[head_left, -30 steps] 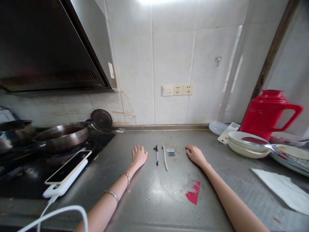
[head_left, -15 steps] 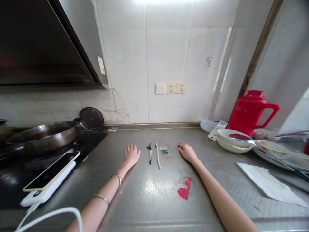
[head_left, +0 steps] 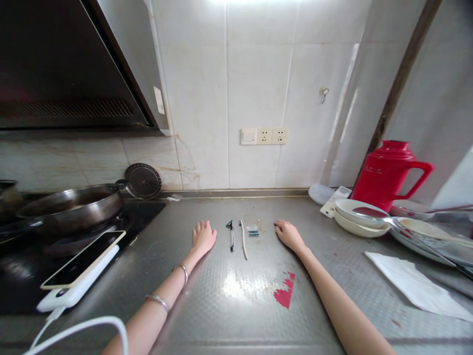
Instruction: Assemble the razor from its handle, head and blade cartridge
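Observation:
My left hand (head_left: pixel 203 237) lies palm down on the metal counter (head_left: pixel 207 315), fingers slightly spread, holding nothing. To its right lies a razor (head_left: pixel 232 236) with a dark head and a slim handle. Beside that is a thin white stick (head_left: pixel 244 240) with a dark tip. A small clear pack with teal strips (head_left: pixel 253 231) sits just right of the stick. My right hand (head_left: pixel 288 232) rests on the counter further right, its fingers curled together and pointing left; whether anything is beneath them is hidden. A torn red piece (head_left: pixel 285 292) lies nearer the front.
On the left, a pan (head_left: pixel 74 207) stands on the black stove, with a phone (head_left: pixel 84 260) on a white power bank (head_left: pixel 79 281). At right are a red thermos (head_left: pixel 388 175), stacked bowls (head_left: pixel 360 224), a plate with utensils and a white napkin (head_left: pixel 417 286).
The whole view has shifted slightly, so everything appears a little further right. Both hands stay in place on the counter.

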`<state>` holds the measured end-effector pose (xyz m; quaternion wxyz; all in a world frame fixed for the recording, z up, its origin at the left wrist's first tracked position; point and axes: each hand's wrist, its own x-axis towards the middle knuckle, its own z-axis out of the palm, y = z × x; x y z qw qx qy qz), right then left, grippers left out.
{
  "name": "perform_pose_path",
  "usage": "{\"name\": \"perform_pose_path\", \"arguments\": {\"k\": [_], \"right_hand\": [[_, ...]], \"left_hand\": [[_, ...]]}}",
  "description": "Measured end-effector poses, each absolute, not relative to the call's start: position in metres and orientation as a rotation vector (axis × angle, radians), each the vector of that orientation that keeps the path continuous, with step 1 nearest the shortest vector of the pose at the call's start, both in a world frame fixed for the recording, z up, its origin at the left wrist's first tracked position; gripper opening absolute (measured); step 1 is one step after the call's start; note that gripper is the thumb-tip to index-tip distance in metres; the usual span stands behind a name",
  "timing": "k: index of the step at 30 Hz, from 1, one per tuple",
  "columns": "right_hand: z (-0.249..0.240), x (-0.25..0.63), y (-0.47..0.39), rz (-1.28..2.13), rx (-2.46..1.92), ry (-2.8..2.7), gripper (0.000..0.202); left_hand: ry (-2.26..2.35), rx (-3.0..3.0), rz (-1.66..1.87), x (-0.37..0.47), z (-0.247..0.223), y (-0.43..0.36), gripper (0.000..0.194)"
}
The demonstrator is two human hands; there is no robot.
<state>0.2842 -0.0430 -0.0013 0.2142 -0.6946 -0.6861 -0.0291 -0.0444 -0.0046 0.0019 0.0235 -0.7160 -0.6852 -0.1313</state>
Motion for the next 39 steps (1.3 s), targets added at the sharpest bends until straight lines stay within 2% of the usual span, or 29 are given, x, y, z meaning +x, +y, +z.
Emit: {"name": "perform_pose_path", "arguments": {"k": [3, 7, 10, 12, 16, 22, 26, 33, 39], "right_hand": [[-0.002, 0.284, -0.043, -0.081, -1.925, -1.889, 0.038], [-0.003, 0.283, -0.042, -0.067, -1.927, -1.862, 0.037], [-0.004, 0.284, -0.042, -0.063, -1.918, -1.851, 0.038], [-0.004, 0.284, -0.042, -0.062, -1.91, -1.851, 0.038], [-0.005, 0.285, -0.041, -0.077, -1.89, -1.855, 0.038], [-0.006, 0.286, -0.039, -0.093, -1.892, -1.866, 0.038], [-0.008, 0.288, -0.037, -0.093, -1.892, -1.852, 0.037], [-0.011, 0.289, -0.036, -0.086, -1.883, -1.837, 0.038], [-0.009, 0.289, -0.037, -0.086, -1.866, -1.839, 0.037]], "left_hand": [[-2.112, -2.187, -0.543, -0.042, 0.009, -0.006, 0.052], [-1.962, -2.237, -0.734, -0.03, 0.025, -0.009, 0.033], [-1.988, -2.413, -0.715, -0.013, 0.036, -0.012, 0.021], [-2.093, -2.508, -0.58, -0.002, 0.04, -0.014, 0.024], [-2.123, -2.543, -0.372, 0.016, 0.042, -0.015, 0.043], [-2.101, -2.561, -0.384, 0.021, 0.031, 0.0, 0.027], [-2.148, -2.568, -0.54, 0.017, 0.025, 0.008, 0.021], [-2.046, -2.677, -1.13, 0.003, 0.025, 0.015, 0.04], [-2.235, -2.697, -1.571, -0.003, 0.027, 0.02, 0.031]]}}
